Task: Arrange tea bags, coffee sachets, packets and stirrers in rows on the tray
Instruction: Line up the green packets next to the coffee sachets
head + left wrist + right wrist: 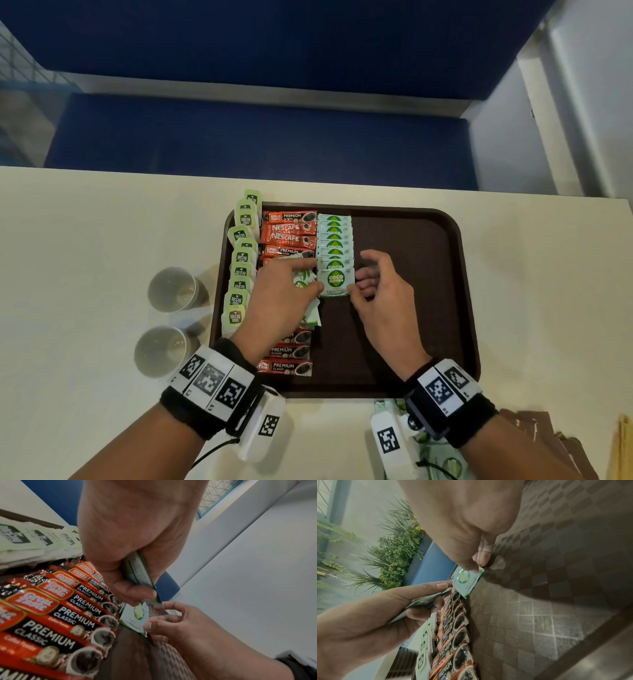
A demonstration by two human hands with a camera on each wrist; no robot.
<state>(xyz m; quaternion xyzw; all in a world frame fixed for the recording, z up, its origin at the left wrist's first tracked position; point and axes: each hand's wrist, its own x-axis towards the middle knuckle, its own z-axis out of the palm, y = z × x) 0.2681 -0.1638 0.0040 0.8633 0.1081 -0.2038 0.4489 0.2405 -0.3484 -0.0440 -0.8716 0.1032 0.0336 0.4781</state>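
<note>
A dark brown tray [411, 240] holds a column of green tea bags [239, 260] along its left rim, a column of red coffee sachets [289, 233] beside it, and a row of overlapping white-green coco sugar packets [335, 246]. My right hand [368, 287] pinches the right edge of the nearest coco sugar packet [336, 281] [465, 581] [135, 618], which lies at the near end of that row. My left hand [287, 291] grips a small stack of sugar packets [139, 570] [419, 601] above the coffee sachets, its fingertips beside the same packet.
Two paper cups [171, 289] [161, 349] stand on the white table left of the tray. More green packets [442, 462], brown packets [541, 431] and wooden stirrers [621, 448] lie on the table near the front right. The tray's right half is bare.
</note>
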